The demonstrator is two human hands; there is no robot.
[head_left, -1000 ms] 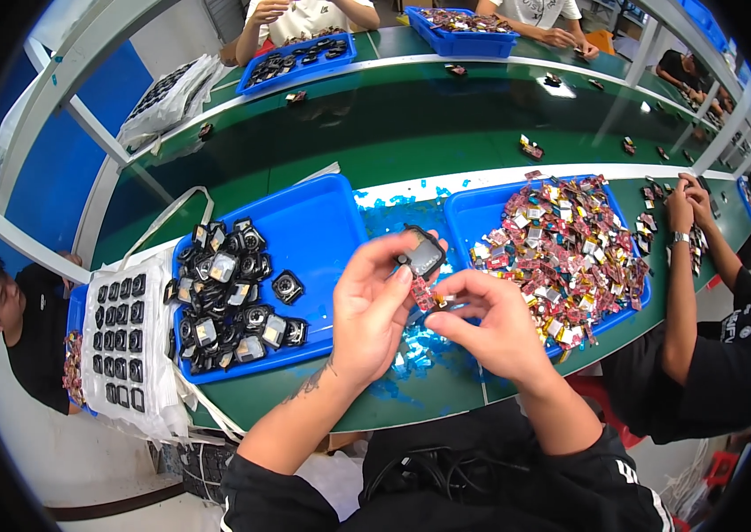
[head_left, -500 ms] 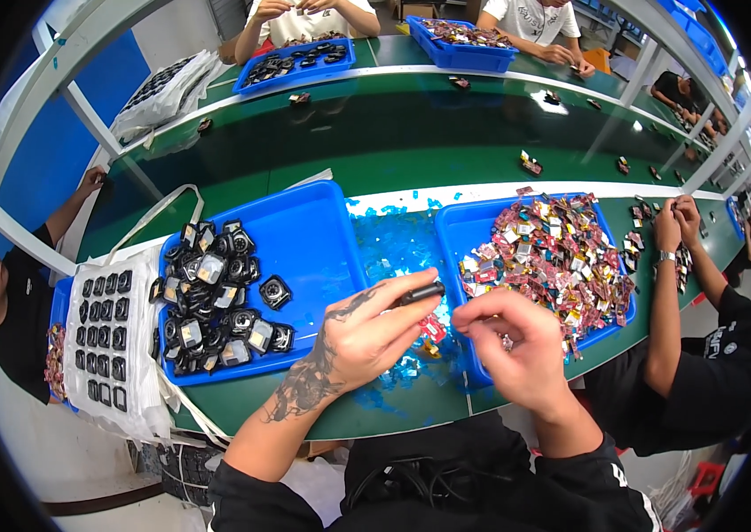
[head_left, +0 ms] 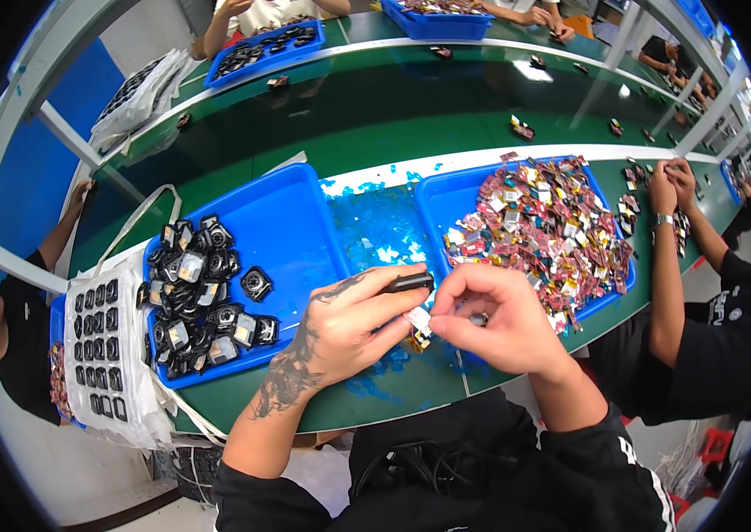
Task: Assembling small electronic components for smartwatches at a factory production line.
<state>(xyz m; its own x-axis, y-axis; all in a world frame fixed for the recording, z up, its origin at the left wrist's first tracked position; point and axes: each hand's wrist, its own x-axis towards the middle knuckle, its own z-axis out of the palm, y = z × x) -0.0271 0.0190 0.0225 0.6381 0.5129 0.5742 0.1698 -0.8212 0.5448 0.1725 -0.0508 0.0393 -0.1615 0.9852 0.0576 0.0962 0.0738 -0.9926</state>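
Observation:
My left hand (head_left: 340, 324) is closed around a black plastic case (head_left: 409, 282), which sticks out between the fingers. Close beside its fingertips is a small pink-and-white circuit board (head_left: 419, 317) with a yellow end. My right hand (head_left: 504, 324) is pinched, thumb tip at the edge of that board; whether it grips the board cannot be made out. A small grey bit (head_left: 479, 318) shows within its curled fingers. To the left, a blue tray (head_left: 291, 230) holds a pile of black watch-like cases (head_left: 193, 284). On the right, another blue tray (head_left: 448, 186) is heaped with small circuit boards (head_left: 544, 239).
Blue film scraps (head_left: 375, 226) litter the green bench between the trays. A white sheet of black frames (head_left: 96, 346) lies far left. Beyond runs a green conveyor belt (head_left: 375, 111) carrying scattered parts. Co-workers sit across and at both sides; a co-worker's hands (head_left: 672, 182) work at right.
My right hand has moved toward my left, its thumb now at the board's edge. The left hand keeps the black case. The view has shifted, so the trays appear further left and higher.

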